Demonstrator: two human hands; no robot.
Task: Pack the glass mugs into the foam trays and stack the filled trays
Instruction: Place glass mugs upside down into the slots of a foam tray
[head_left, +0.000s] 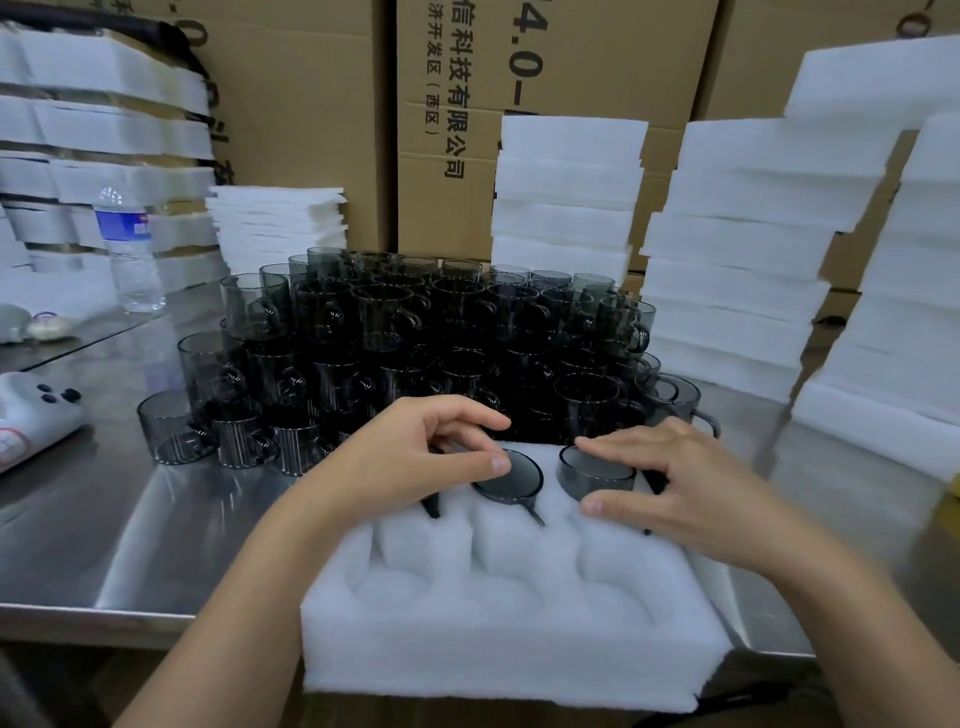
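Observation:
A white foam tray with moulded pockets lies at the table's front edge, overhanging it. Its far row holds dark smoked-glass mugs: one mug sunk in a middle pocket, another mug still standing proud in the pocket to its right. My left hand hovers over the far left pocket with fingers curled, thumb touching the middle mug's rim. My right hand has thumb and fingers around the right mug. The near pockets are bare. A big stacked pile of mugs stands just behind the tray.
Tall stacks of foam trays rise at the right and back, more stacks at the left. Cardboard cartons form the back wall. A water bottle and a white device sit on the steel table at left.

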